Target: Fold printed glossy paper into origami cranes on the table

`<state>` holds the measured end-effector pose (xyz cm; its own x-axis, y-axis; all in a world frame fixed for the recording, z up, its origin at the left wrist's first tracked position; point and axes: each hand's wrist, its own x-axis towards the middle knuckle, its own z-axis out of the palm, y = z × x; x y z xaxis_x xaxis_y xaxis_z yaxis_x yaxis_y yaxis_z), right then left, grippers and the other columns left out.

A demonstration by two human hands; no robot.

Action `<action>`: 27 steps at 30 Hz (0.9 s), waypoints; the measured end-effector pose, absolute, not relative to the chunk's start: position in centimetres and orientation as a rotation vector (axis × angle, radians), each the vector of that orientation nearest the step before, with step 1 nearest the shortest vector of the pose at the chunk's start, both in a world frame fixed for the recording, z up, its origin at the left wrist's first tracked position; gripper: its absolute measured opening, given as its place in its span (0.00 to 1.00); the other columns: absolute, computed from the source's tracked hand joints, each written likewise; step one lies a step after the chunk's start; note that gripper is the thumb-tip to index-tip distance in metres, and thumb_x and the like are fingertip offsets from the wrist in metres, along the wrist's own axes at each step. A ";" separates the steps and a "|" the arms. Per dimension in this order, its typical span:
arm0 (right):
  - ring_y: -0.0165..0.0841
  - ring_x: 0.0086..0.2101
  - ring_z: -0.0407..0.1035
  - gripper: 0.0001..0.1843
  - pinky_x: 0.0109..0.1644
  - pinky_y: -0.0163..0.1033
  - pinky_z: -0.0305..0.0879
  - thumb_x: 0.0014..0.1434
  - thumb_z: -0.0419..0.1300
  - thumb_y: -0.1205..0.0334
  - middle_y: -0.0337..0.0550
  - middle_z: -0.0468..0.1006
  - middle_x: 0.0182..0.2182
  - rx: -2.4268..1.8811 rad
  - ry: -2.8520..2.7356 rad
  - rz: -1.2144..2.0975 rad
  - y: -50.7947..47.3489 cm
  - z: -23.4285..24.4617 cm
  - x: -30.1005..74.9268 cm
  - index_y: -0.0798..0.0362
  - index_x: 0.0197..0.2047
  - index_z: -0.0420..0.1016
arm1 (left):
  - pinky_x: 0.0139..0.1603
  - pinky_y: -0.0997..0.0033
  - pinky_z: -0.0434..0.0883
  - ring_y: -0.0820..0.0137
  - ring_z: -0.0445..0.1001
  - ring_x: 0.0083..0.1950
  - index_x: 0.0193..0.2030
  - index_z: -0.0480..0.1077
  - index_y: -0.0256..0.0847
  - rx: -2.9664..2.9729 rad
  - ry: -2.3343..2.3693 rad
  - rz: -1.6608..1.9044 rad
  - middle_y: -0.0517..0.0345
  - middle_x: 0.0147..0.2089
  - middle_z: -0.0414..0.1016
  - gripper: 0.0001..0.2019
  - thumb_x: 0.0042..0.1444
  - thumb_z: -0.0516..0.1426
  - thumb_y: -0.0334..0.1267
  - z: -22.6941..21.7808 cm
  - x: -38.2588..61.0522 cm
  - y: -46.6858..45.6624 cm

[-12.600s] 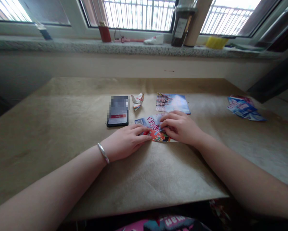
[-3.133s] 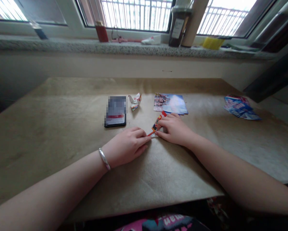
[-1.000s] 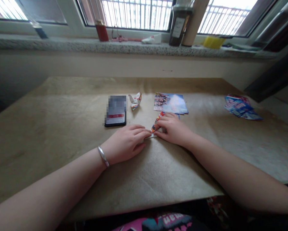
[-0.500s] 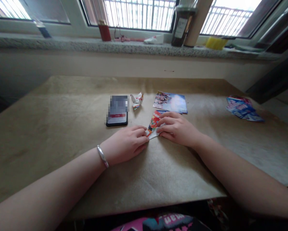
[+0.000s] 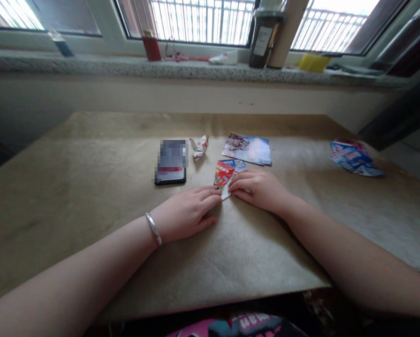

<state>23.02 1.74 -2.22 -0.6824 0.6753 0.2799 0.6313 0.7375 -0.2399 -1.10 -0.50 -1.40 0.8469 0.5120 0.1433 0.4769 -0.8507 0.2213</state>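
A folded piece of colourful printed paper (image 5: 225, 174) lies on the brown paper-covered table (image 5: 90, 178) in front of me. My left hand (image 5: 187, 211), with a silver bracelet on the wrist, lies flat with its fingertips touching the paper's near left corner. Fingers bent, my right hand (image 5: 261, 188) presses down on the paper's right side. A small folded paper figure (image 5: 199, 147) sits just behind, apart from both hands.
A black phone (image 5: 171, 162) lies left of the folded figure. A stack of printed leaflets (image 5: 247, 148) lies behind my right hand, another pile of leaflets (image 5: 353, 158) far right. The windowsill (image 5: 125, 68) holds a red can (image 5: 151, 46), a dark jar (image 5: 263, 35) and a yellow item (image 5: 313, 62).
The narrow folded paper has been opened out wider, showing a blue panel with a code. My left fingers have flattened onto its corner; my right hand has shifted slightly right.
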 end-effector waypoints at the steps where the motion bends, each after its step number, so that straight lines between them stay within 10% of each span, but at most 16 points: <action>1: 0.33 0.41 0.71 0.09 0.47 0.38 0.64 0.61 0.55 0.62 0.40 0.80 0.40 -1.025 -2.582 0.204 1.8 -2.2 23.0 0.48 0.38 0.78 | 0.60 0.59 0.66 0.62 0.65 0.60 0.55 0.65 0.37 2.856 0.763 0.289 0.46 0.59 0.67 0.18 0.58 0.55 0.38 -1.5 -1.2 -0.5; 27: 0.34 0.41 0.70 0.14 0.47 0.40 0.65 0.64 0.50 0.63 0.42 0.79 0.41 -0.700 -2.711 0.028 1.6 -2.5 22.6 0.51 0.39 0.78 | 0.60 0.58 0.66 0.59 0.64 0.61 0.58 0.63 0.36 2.961 0.747 0.280 0.47 0.61 0.65 0.21 0.60 0.54 0.40 -1.7 -0.8 -0.5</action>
